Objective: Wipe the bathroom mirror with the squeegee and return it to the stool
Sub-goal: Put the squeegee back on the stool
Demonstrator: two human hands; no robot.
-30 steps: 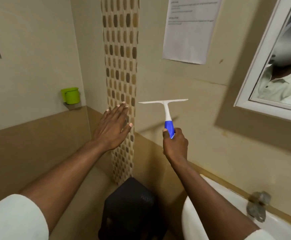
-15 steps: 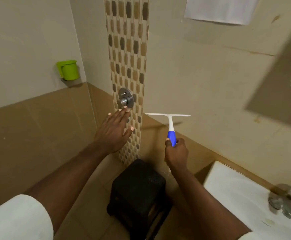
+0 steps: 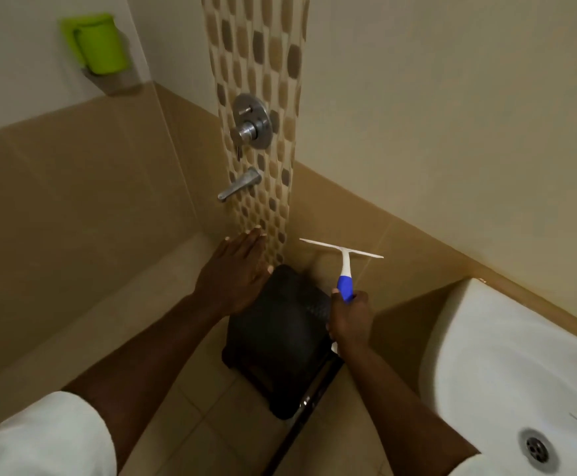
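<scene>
Far left, upper: a glossy lime-green plastic mug (image 3: 96, 44) with a side handle stands on a small wall bracket against smooth cream tile. Below it the wall changes to matte tan tile. Centre-left: a vertical strip of pebble-pattern mosaic (image 3: 259, 97) in brown and beige ovals carries a round brushed-metal shower valve (image 3: 251, 121) and, lower, a short metal spout (image 3: 239, 188).

Left hand (image 3: 235, 273): flat and open, fingers extended and close together, palm down, holding nothing; it hovers at the near-left edge of the stool (image 3: 280, 341), and contact cannot be told. The stool is dark, square-topped, with a finely textured seat and rounded corners, standing on tan floor tile in the corner below the mosaic.

Right hand (image 3: 349, 321): closed in a fist around the blue grip of the squeegee (image 3: 343, 259). The squeegee has a white T-shaped head with a thin straight blade, tilted slightly down to the right, held in the air above the stool's right rear corner, near the tan wall.

Far right: a smooth white ceramic basin (image 3: 486, 355) with a metal drain (image 3: 536, 450).

Against the frame half a second earlier, the view has tipped downward: the mirror's edge has left the picture, the spout and drain have appeared, and both hands have come lower, closer to the stool.
</scene>
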